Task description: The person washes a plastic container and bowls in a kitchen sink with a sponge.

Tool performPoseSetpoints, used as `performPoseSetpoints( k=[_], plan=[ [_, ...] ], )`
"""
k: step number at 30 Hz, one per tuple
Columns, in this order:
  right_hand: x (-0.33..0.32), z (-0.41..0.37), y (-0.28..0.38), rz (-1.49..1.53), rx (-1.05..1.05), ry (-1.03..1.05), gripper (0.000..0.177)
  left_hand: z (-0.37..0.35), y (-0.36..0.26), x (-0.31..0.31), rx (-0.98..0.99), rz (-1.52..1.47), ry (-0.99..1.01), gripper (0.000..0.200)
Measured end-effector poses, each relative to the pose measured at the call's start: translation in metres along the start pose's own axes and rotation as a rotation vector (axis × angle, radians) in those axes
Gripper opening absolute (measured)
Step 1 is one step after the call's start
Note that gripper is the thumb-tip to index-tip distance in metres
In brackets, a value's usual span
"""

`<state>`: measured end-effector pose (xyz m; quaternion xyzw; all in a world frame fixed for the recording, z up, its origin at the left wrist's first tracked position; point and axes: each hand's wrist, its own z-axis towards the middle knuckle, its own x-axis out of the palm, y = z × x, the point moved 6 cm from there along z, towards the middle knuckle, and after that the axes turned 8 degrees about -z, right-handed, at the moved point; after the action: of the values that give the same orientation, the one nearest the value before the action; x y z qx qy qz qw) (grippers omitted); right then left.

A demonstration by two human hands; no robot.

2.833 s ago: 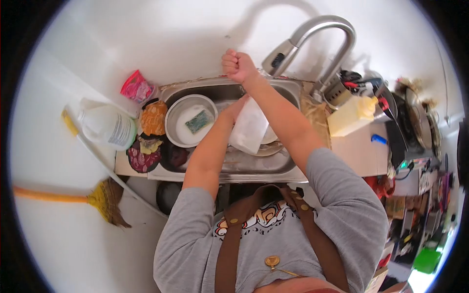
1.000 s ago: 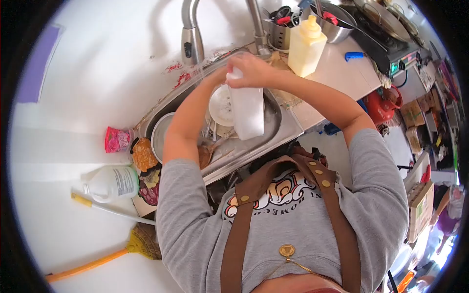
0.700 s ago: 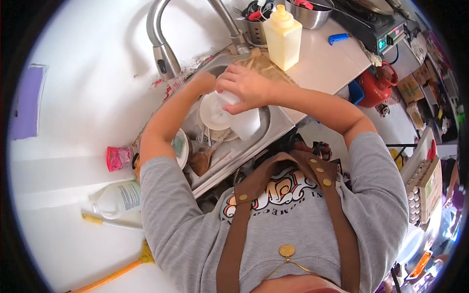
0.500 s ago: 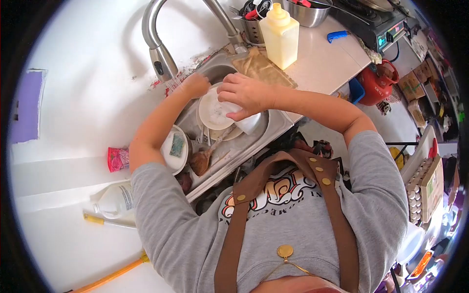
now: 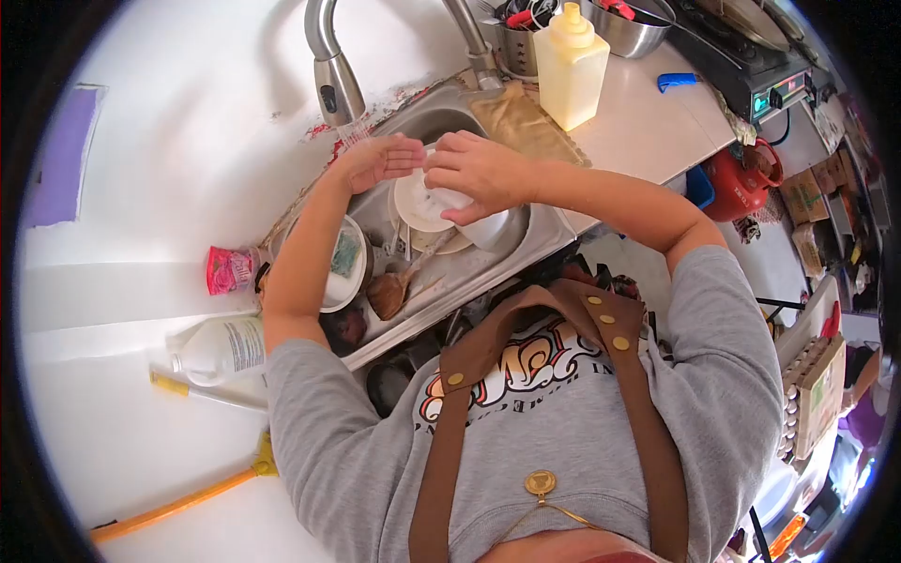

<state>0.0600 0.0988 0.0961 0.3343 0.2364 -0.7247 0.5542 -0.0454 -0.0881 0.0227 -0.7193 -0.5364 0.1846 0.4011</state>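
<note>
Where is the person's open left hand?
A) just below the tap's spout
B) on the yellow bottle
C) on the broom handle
A: the left hand lies open right under the tap, where water sprays, while the right hand grips a white container.

The white plastic container is tall, plain and milky. It tilts steeply over the sink, just above a white plate. The right hand grips its upper part.
</note>
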Motion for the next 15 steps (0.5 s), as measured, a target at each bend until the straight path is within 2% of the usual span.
performPoseSetpoints(
  k=[2, 5, 8, 11, 14, 15],
  plan=[
    [-0.002, 0.005, -0.003, -0.020, 0.000, -0.023, 0.038, 0.000, 0.000, 0.004, 0.106, -0.307, -0.002, 0.041],
    [0.002, 0.009, -0.015, 0.033, 0.045, -0.051, 0.037, 0.027, 0.007, -0.025, 0.301, -0.624, -0.213, 0.034],
    [0.009, 0.014, -0.024, 0.063, 0.118, -0.015, 0.037, 0.032, 0.005, -0.014, 0.184, -0.858, 0.474, 0.034],
    [0.018, 0.021, -0.036, 0.107, 0.235, 0.014, 0.034, 0.044, 0.009, -0.028, 0.365, -0.673, 0.407, 0.037],
    [0.027, 0.034, -0.053, 0.092, 0.333, -0.046, 0.032, 0.032, 0.019, -0.040, 0.377, -0.104, -0.395, 0.047],
    [0.029, 0.039, -0.060, 0.079, 0.372, -0.098, 0.031, 0.018, 0.018, -0.016, 0.421, -0.193, -0.310, 0.051]
  ],
)
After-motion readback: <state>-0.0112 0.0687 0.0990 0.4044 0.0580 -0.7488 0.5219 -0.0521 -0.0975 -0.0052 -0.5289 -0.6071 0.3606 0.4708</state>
